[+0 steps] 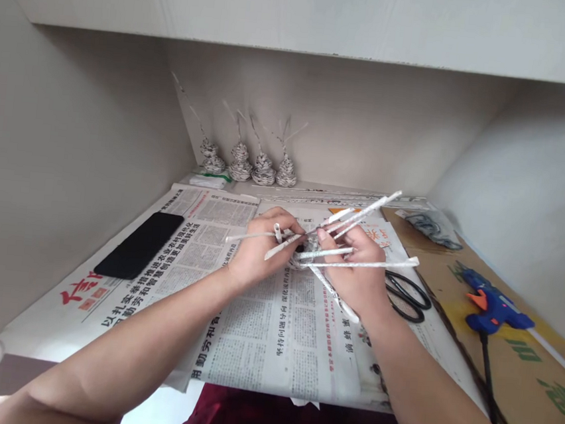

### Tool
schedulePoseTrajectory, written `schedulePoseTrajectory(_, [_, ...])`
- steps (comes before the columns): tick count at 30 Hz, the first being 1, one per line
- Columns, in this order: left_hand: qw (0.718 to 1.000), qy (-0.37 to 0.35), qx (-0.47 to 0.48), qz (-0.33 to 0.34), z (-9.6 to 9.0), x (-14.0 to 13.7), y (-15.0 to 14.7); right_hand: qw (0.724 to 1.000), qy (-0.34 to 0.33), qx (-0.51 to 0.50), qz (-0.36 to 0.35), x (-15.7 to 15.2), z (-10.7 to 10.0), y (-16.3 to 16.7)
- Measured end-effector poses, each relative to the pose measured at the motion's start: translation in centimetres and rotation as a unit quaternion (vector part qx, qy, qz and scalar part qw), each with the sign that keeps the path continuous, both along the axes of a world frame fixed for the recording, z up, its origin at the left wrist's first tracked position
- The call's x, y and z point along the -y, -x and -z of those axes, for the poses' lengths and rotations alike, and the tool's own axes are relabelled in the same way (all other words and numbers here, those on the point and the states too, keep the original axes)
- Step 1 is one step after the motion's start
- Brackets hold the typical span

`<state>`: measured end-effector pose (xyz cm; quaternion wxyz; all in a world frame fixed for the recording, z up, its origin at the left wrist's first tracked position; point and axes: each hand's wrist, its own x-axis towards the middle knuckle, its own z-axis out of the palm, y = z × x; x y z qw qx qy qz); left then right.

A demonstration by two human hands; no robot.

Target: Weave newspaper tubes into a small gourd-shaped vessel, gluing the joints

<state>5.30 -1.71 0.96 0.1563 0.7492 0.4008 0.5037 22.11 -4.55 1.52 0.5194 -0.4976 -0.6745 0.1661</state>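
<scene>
Between my two hands, just above the newspaper, is a small piece woven from rolled newspaper strips (299, 261), its loose ends sticking out on several sides. My left hand (260, 240) pinches at the left of it, thumb and forefinger closed near the middle. On the other side my right hand (352, 262) has its fingers closed round the weave and strips, with long paper tubes (373, 209) pointing up and to the right past it. The fingers hide much of the woven body. Black-handled scissors (408, 296) lie just right of my right wrist.
Several woven gourd shapes (265, 169) stand along the back wall. A black phone (139, 245) rests on the newspaper (246, 322) at the left. At the right, a blue glue gun (493, 302) lies on cardboard (535, 390), with a crumpled plastic bag (431, 228) behind. Long thin paper tubes (314, 195) lie at the back.
</scene>
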Motion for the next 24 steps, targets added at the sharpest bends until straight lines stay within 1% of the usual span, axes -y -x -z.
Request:
schedulePoseTrajectory(3, [0.999, 0.039, 0.023, 0.022, 0.4, -0.2, -0.1, 0.996, 0.043, -0.075, -0.026, -0.4, -0.3, -0.1])
schedulePoseTrajectory(6, [0.997, 0.064, 0.046, 0.017, 0.6, -0.3, -0.1, 0.991, 0.076, -0.106, -0.034, -0.8, -0.4, -0.2])
schedulePoseTrajectory(8, [0.997, 0.055, 0.051, 0.019, 0.7, -0.3, -0.1, 0.988, 0.097, -0.117, -0.031, -1.0, -0.4, -0.3])
schedulePoseTrajectory(11, [0.999, 0.028, 0.032, 0.032, 0.7, 0.0, -0.1, 0.984, 0.117, -0.129, -0.026, -1.0, -0.3, -0.2])
schedulePoseTrajectory(13, [0.999, 0.006, 0.023, 0.025, 0.7, 0.1, -0.1, 0.979, 0.126, -0.154, -0.031, -1.1, 0.0, -0.2])
schedulePoseTrajectory(16, [0.999, -0.025, 0.017, 0.017, 0.9, 0.2, -0.1, 0.963, 0.151, -0.216, -0.053, -1.3, 0.4, -0.2])
schedulePoseTrajectory(18, [0.999, -0.041, 0.01, 0.028, 1.0, 0.1, -0.1, 0.953, 0.163, -0.245, -0.066, -1.6, 0.6, -0.3])
schedulePoseTrajectory(21, [0.998, -0.056, 0.01, 0.038, 1.2, -0.2, -0.1, 0.947, 0.16, -0.266, -0.078, -1.9, 0.8, -0.3])
schedulePoseTrajectory(24, [0.997, -0.068, 0.008, 0.038, 1.4, -0.5, 0.0, 0.952, 0.158, -0.251, -0.079, -1.8, 0.8, -0.2])
